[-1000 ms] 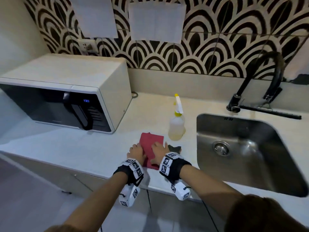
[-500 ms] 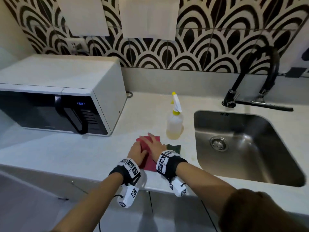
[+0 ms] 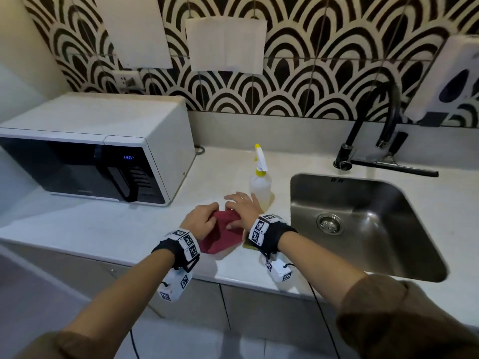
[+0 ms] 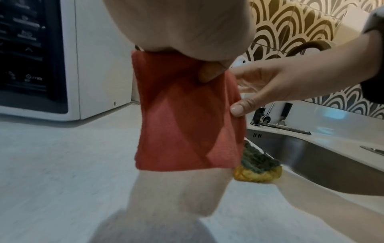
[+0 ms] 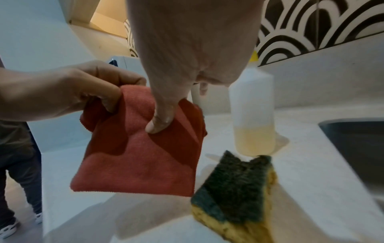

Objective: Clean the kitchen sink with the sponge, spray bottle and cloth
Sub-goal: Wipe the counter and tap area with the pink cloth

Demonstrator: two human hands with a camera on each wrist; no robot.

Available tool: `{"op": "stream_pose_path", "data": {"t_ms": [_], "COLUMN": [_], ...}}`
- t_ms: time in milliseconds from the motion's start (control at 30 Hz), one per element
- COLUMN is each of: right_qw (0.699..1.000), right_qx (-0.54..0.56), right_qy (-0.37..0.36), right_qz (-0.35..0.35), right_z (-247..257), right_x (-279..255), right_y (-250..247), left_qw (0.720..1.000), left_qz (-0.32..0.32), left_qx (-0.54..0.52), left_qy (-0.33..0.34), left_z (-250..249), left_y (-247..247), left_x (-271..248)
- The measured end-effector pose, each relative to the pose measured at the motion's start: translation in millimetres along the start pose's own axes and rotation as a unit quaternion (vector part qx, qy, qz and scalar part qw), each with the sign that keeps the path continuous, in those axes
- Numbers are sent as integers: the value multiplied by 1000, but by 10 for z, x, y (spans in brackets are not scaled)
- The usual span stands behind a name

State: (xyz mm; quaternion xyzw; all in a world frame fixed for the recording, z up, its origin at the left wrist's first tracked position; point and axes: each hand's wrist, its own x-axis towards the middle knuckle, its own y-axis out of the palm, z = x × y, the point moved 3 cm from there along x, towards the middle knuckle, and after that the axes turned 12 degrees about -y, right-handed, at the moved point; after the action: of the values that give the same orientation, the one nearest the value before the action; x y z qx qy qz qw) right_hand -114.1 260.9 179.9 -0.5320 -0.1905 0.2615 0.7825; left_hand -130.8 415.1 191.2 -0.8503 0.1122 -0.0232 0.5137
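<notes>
Folded red cloth (image 3: 222, 234) lifted clear of the white countertop (image 3: 108, 229) and hanging downward, grasped at its upper edge by both hands. Left hand (image 3: 201, 221) clenched round the upper left corner, fingers (image 5: 108, 98) curled into the fabric with folds bunched beneath them. Right hand (image 3: 242, 209) pinching the upper right part, thumb (image 5: 161, 121) pressed flat on the near face, remaining fingers extended behind the far side of the cloth. Lower edge of the cloth well below both sets of fingertips, apart from the counter surface.

Sponge (image 5: 236, 194), green scouring face up over a yellow body, lying on the counter below and to the right of the right thumb, near the cloth's lower right corner; contact between the two not determinable. Spray bottle (image 3: 260, 182) standing upright just beyond the right fingertips, pale yellow liquid in its lower part. Steel sink (image 3: 404, 229) farther right of the right hand. White microwave (image 3: 98, 151) beyond and to the left of the left fingers.
</notes>
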Motion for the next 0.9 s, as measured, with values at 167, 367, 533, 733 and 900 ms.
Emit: {"op": "stream_pose_path", "data": {"t_ms": [167,367,533,733,900], "right_qw": [997,987,956,932,917], "right_qx": [62,106,206,253,252], "right_qy": [30,79,117,180,249], "right_qz": [-23,-93,-170,-186,-185], "right_z": [-187,-562,-894,-1107,-1172], "right_x": [-583,-1540,-2334,-2785,-2861], "right_y": [-227,-426,-492,-272,-3], "left_qw": [998,998,973,960,982], "left_qz": [40,56,86,96,57], "left_qx": [45,3,-199,-244,-170], "left_qy": [10,-4,-80,-98,-51], "left_z": [-429,-1008,-1289,-1564,-1610], "left_y": [83,274,716,1315,1573], "left_x": [-80,-254,-357,-483,-442]}}
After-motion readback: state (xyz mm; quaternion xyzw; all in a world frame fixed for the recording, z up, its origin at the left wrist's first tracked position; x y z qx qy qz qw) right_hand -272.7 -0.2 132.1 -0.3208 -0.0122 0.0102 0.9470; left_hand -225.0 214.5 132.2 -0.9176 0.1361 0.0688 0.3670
